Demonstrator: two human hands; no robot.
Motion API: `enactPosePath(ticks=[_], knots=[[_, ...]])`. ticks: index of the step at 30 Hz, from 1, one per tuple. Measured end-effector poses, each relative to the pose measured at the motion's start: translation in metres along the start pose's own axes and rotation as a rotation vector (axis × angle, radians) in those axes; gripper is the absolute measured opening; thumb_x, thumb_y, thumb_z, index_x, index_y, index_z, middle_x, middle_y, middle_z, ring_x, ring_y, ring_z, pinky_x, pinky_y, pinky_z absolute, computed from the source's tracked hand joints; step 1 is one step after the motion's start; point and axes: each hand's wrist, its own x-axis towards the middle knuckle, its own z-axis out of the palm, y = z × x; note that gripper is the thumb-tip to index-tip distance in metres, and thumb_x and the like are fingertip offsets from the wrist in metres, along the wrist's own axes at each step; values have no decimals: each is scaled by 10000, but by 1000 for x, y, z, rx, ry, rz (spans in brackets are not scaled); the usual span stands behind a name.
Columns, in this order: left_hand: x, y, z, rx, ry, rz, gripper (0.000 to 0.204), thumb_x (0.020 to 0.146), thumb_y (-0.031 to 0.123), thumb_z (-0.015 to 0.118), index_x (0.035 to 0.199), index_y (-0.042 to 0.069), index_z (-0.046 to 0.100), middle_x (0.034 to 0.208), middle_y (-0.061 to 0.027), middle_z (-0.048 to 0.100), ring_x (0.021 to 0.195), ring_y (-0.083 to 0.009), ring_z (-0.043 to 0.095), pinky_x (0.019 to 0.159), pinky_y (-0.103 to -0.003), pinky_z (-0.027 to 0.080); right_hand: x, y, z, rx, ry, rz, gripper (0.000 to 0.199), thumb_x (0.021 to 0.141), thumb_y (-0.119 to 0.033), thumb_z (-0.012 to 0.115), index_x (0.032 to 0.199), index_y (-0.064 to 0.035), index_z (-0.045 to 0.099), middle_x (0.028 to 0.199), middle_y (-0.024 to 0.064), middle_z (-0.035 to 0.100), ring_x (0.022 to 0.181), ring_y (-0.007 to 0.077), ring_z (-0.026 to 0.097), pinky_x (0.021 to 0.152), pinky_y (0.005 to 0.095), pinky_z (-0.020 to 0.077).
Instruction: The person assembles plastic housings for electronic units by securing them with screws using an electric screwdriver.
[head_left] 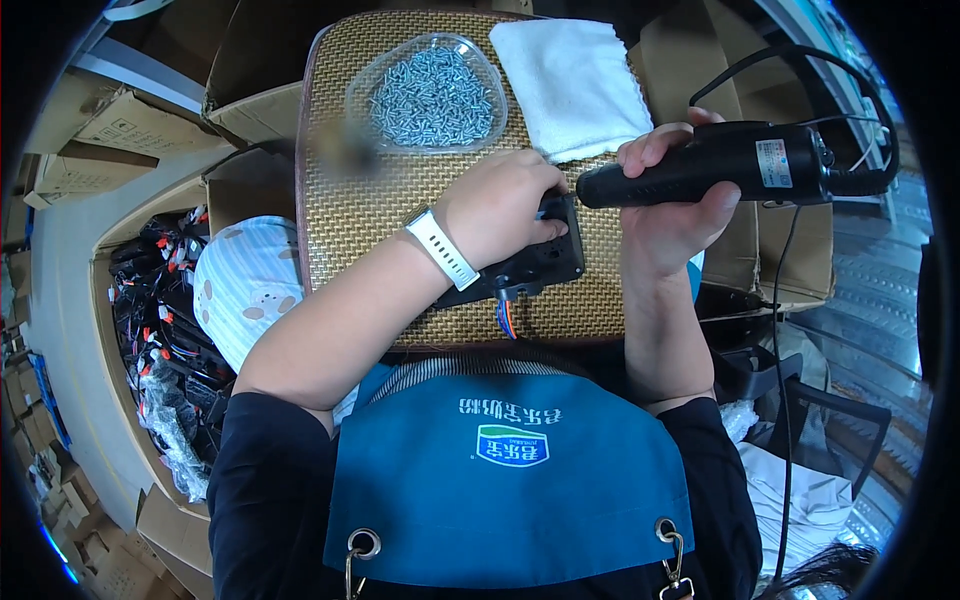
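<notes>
A small black plastic housing (pixel 535 262), flat and roughly rectangular, is seen lying on a woven golden-brown mat (pixel 400 200), near the mat's near edge and just right of its middle; thin red and blue wires (pixel 506 318) hang from its lower side over the mat. The left hand (pixel 495 208) is laid over the housing's upper left part, the fingers curled down upon it so that much of its top face is hidden; a white watch (pixel 441 247) is worn on that wrist. A black electric screwdriver (pixel 720 165) is held horizontally in the right hand (pixel 668 205), the fingers closed round its barrel, and its tip is brought to the housing's upper right corner; whether the tip touches cannot be told. A black cord (pixel 790 70) is looped from the tool's rear end. At the mat's far side a clear plastic tray (pixel 432 95) is filled with small silver screws, and a folded white cloth (pixel 572 85) is laid just beside it on the right. To the left, an open cardboard box (pixel 120 330) is packed with black parts and red-tipped wiring, partly covered by a pale patterned cloth (pixel 245 285). More cardboard boxes (pixel 120 130) are stacked around the mat, and a blue apron (pixel 505 490) is worn by the person.
</notes>
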Motion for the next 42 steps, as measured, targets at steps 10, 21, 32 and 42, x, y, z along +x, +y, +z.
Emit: enactPosePath(ticks=[10,21,32,42], knots=[[1,0,-3,-38,-2,-12,329,703,193,758,970,50,629,933,-133,610,912,-329,587,818,-409,469,18,5,-11,126,-252,105,865,742,-678,647,1159,57,461,694,129,601,567,177,606,509,260,491],[-1,-5,2,-36,60,62,375,680,181,768,996,53,612,944,-120,598,915,-331,576,819,-412,461,24,6,-11,205,-422,188,819,747,-635,674,1146,52,475,706,115,603,580,162,594,552,257,482],[1,-1,-1,9,-24,-7,346,713,185,750,1015,62,634,963,-118,609,947,-321,581,850,-402,462,0,-4,12,-218,24,20,745,818,-613,611,1149,27,422,721,105,554,623,180,555,603,305,468],[3,-4,-3,-32,-64,34,349,722,139,737,1039,61,612,1014,-107,583,990,-299,567,859,-390,458,6,-4,3,-22,-47,-34,661,831,-546,628,1090,45,483,679,126,588,566,180,591,510,258,477]])
